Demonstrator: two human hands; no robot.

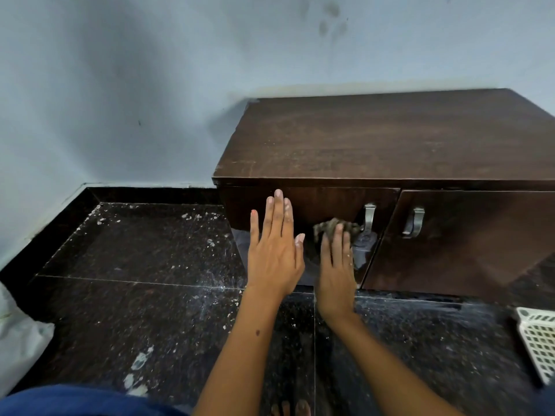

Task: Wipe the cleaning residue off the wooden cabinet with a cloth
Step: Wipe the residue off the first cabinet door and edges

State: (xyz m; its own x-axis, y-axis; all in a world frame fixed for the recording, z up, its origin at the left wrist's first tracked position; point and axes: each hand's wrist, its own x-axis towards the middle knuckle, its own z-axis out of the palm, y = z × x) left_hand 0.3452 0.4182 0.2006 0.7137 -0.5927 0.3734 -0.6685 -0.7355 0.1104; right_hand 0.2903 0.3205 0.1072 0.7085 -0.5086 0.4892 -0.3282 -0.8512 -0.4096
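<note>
A low dark wooden cabinet (375,139) stands against the wall, with two front doors and metal handles. My left hand (274,250) lies flat with straight fingers against the left door. My right hand (336,265) presses a crumpled brownish cloth (330,228) against the same door, just left of its metal handle (369,217). Most of the cloth is hidden under my fingers. Pale smears show on the door below the handle.
The right door carries its own handle (414,222). A dark speckled stone floor (144,265) with white flecks spreads to the left. A white plastic basket (537,340) sits at the right edge. A white bag (21,334) lies at the far left.
</note>
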